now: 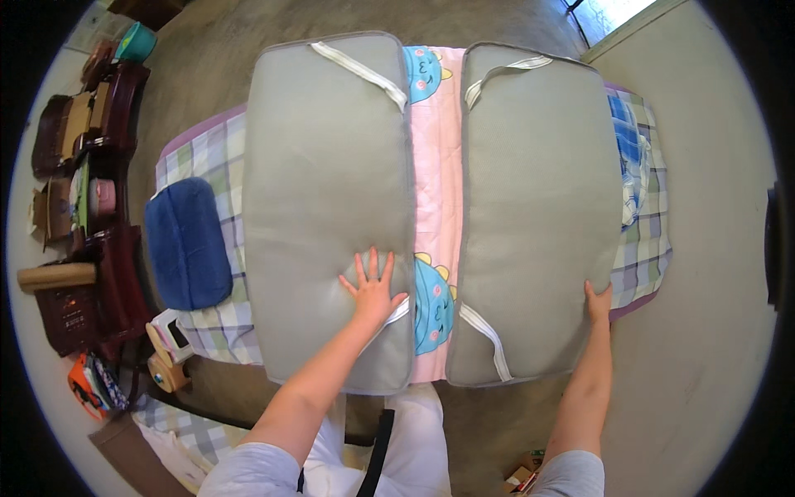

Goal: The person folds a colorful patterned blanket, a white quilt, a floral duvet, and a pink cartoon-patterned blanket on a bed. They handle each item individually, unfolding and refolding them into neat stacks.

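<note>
A large bed mat lies across the bed, both ends folded inward so its grey backing shows as a left panel (331, 182) and a right panel (538, 182). Between them runs a pink strip (437, 182) printed with blue cartoon creatures. White elastic straps (360, 73) cross the panels' corners. My left hand (373, 290) presses flat on the left panel's lower inner part, fingers spread, beside a strap. At the right panel's outer edge, my right hand (598, 300) grips the mat, thumb on top; its other fingers are mostly hidden.
A checked sheet (224, 166) covers the bed beneath. A navy pillow (189, 244) lies at the left, blue-and-white cloth (631, 166) at the right. Dark red wooden furniture (116, 273) bearing boxes lines the left; a pale wall (704, 207) stands close at the right.
</note>
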Motion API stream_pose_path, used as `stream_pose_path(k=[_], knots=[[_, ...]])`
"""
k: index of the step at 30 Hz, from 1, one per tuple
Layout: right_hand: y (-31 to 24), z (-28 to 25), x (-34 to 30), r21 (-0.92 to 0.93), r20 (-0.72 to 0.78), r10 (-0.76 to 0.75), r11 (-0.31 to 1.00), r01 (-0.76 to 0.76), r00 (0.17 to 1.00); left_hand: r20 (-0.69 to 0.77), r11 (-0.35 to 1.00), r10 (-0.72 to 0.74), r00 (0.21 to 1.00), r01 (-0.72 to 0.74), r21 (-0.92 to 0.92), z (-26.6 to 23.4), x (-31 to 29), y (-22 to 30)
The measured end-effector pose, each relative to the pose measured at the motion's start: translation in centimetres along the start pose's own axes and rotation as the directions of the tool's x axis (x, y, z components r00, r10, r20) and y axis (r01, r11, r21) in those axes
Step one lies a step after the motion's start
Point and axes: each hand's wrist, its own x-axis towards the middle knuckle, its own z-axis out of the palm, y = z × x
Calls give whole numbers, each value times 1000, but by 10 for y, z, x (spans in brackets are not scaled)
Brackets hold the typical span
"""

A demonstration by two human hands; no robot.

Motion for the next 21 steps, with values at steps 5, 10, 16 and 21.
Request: stream_pose_path(k=[5,10,16,21], knots=[[-64,-67,-38,147,224,-72,988,40,972,152,994,34,988,-18,-109,-24,5,-12],[-185,-136,-125,451,386,-240,891,44,891,329,935,204,922,-83,-345,-57,12,-47],[-371,-144,-292,265,356,-555,832,488,752,13,835,135,991,-107,-540,-82,-45,-86],[-470,-72,-448,101,337,-661,733,672,671,28,254,67,997,10,-967,-132,-79,-164]])
